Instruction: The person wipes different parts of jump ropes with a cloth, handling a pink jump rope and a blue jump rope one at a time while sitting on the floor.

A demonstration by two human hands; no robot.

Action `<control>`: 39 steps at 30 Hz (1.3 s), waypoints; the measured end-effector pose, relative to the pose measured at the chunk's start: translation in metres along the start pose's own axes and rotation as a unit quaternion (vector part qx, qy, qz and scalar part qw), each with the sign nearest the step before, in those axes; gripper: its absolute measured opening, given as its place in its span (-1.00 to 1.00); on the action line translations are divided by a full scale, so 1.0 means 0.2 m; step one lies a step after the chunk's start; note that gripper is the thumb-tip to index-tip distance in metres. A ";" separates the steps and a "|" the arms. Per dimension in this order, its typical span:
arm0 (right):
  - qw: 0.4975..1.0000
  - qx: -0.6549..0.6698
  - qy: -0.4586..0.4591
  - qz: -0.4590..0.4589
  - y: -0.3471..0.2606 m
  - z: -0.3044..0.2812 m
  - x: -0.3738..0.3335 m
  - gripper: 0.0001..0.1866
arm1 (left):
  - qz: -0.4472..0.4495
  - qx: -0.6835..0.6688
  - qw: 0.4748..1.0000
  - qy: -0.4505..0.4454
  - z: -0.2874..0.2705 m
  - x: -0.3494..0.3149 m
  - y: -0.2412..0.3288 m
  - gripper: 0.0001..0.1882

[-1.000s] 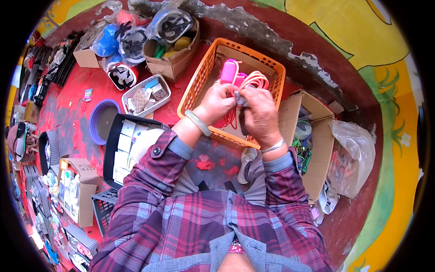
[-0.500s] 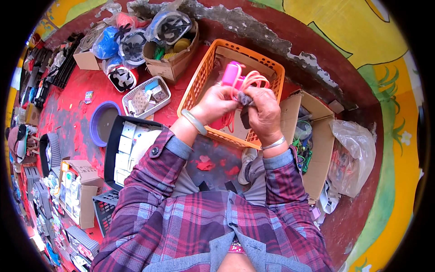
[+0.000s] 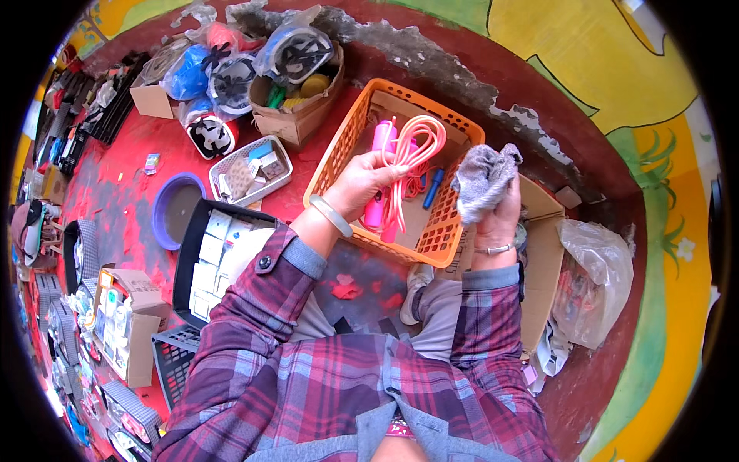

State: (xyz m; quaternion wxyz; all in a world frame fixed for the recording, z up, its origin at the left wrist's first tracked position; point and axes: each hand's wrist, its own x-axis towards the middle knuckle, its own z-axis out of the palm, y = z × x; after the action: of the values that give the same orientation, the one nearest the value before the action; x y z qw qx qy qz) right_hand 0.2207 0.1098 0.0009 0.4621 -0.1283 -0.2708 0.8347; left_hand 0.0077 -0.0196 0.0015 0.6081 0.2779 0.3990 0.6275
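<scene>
My left hand pinches a coiled jump rope with pink handles and a salmon-pink cord, above the orange plastic basket. On the right, a crumpled grey rag is bunched in my right hand, beside the basket's right edge and apart from the rope. Inside the basket lie a blue handle, a red cord and a sheet of cardboard. Some pink handles show below my left hand; whether they belong to the held rope I cannot tell.
An open cardboard box stands right of the basket, by a clear plastic bag. Left are a white basket, a purple basin and a black case. Bagged helmets and a carton sit farther back.
My hands have moved apart. The right hand has carried the grey rag off the jump rope to the right, while the left keeps the rope. More of the basket's contents now show.
</scene>
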 end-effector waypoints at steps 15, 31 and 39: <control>0.983 -0.127 0.103 -0.089 0.33 0.26 -0.11 -0.78 | 0.159 0.405 0.901 -0.001 0.06 0.02 -0.17 -0.75; 0.928 -0.098 0.272 -0.236 -0.19 -0.08 -0.01 -0.89 | 0.067 0.039 0.985 0.152 -0.19 0.03 0.10 -0.83; 0.967 -0.119 0.214 -0.077 -0.04 0.20 -0.40 -0.79 | -0.014 -0.106 0.985 0.139 -0.30 0.10 0.03 -0.80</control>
State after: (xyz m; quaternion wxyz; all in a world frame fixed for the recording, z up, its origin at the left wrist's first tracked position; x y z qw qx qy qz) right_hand 0.2505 0.0335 0.0350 0.5537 -0.3366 -0.2721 0.7114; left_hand -0.0472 -0.0100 -0.0280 0.5818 0.1164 0.4146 0.6900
